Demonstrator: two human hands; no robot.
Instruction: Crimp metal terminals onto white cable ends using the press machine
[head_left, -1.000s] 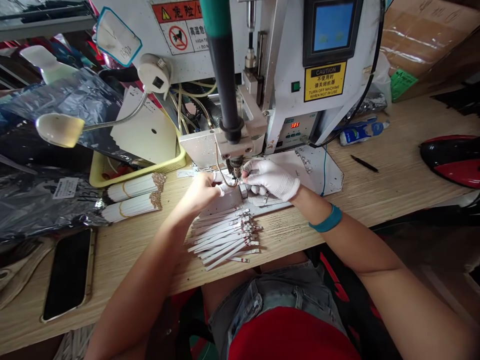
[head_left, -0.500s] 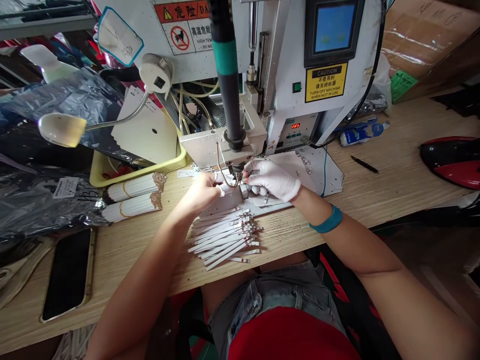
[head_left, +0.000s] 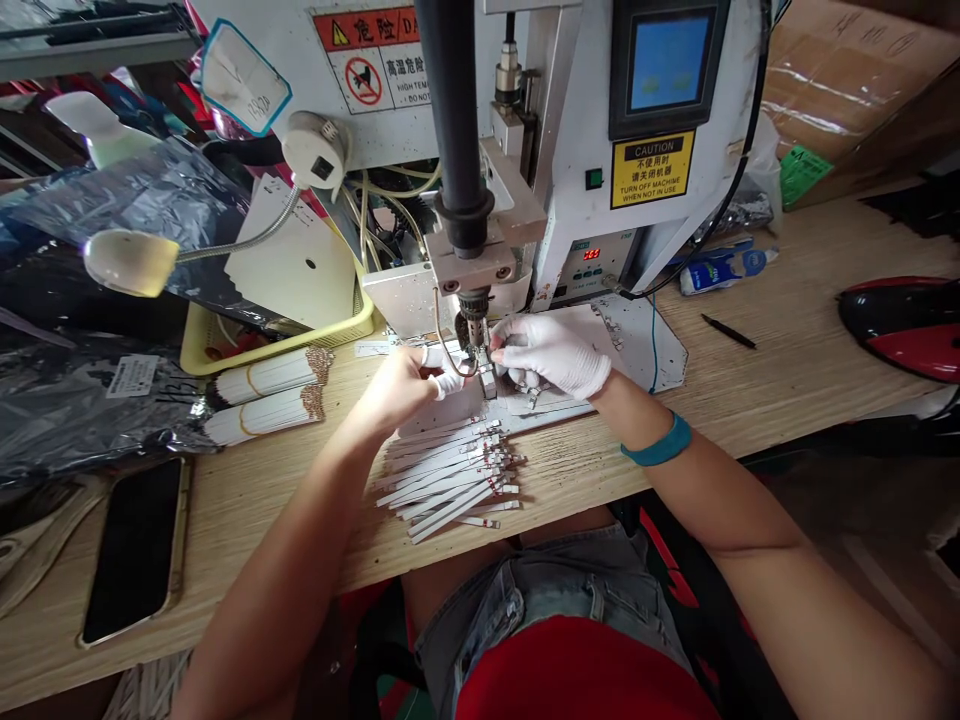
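Observation:
Under the machine head [head_left: 472, 310], my left hand [head_left: 420, 378], with white covers on its fingertips, is closed in a pinch at the left of the small metal block [head_left: 488, 382]. What it pinches is too small to make out. On the block's right, my right hand [head_left: 553, 355] in a white glove has its fingers pressed together beside the machine tip; anything between them is hidden. A pile of white strips with small metal ends [head_left: 450, 480] lies on the wooden table just below the block.
Two banded bundles of white strips [head_left: 266, 395] and a yellow basket [head_left: 277, 350] are at the left, with a phone [head_left: 139, 550] nearer me. A lamp [head_left: 135, 262] leans in. At right lie a black pen [head_left: 728, 330] and a blue-white packet [head_left: 726, 270].
The machine head has come down and forward between my hands, and its rod has dropped. Both hands have stayed nearly in place, the right shifting slightly to the right.

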